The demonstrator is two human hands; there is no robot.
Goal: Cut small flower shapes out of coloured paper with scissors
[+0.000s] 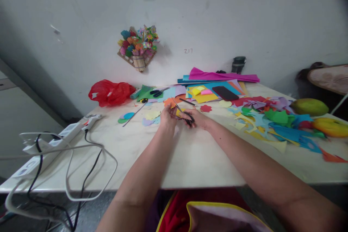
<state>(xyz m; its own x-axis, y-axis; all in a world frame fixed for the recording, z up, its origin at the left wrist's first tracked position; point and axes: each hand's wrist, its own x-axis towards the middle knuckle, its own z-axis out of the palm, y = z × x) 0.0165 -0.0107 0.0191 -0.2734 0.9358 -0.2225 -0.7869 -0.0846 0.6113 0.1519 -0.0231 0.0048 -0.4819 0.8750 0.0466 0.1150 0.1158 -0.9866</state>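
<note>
My left hand point(168, 116) pinches a piece of orange paper point(169, 102) above the middle of the table. Black-handled scissors point(190, 117) sit in my right hand point(199, 118), their blades pointing up and left beside the orange paper. A bit of yellow paper point(180, 111) shows between the hands; whether either hand holds it I cannot tell. Right of the scissors lies a red paper flower point(206, 108), with a black pencil point(188, 102) behind them. Pale yellow point(152, 115) and lilac paper shapes point(149, 121) lie left of my left hand.
Colourful paper scraps point(280, 123) and fruit point(310, 107) cover the right side. Paper sheets, a phone point(225, 93) and a second pair of scissors point(159, 92) lie at the back. A red plastic bag point(111, 93) is back left; a power strip point(51, 148) with loose cables runs along the left edge.
</note>
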